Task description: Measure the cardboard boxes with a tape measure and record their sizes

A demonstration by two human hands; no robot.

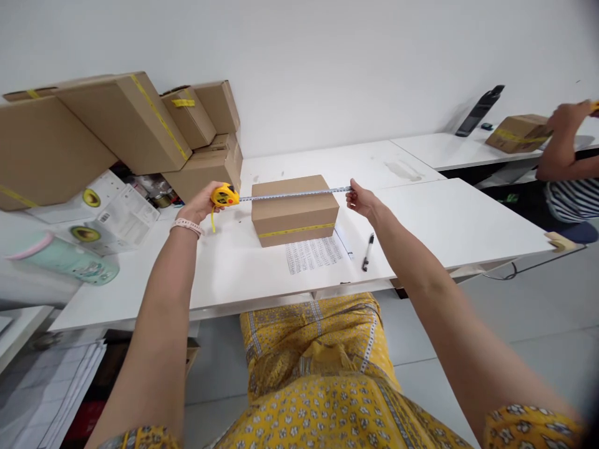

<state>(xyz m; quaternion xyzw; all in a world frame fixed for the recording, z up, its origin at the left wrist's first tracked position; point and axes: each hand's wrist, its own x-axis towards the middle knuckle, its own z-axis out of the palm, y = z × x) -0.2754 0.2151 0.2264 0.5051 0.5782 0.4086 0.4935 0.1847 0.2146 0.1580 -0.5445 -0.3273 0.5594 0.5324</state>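
My left hand (204,202) is closed around the yellow case of a tape measure (225,195), just left of a brown cardboard box (297,212). The blade stretches to the right over the top of the box. At its far end, my right hand (360,198) pinches the blade tip, a little beyond the box's right side. Yellow tape runs along the front face of the box. Partly under the box lies a sheet of paper (314,255) printed with rows. A pen (368,252) rests on the table below my right hand.
Several cardboard boxes (126,121) are stacked on the left, above white cartons with avocado pictures (107,215). A mint tumbler (70,259) lies tilted at the table's left end. To the right, another person's arm (564,143) is beside a taped box (519,134) and a black bottle (480,112).
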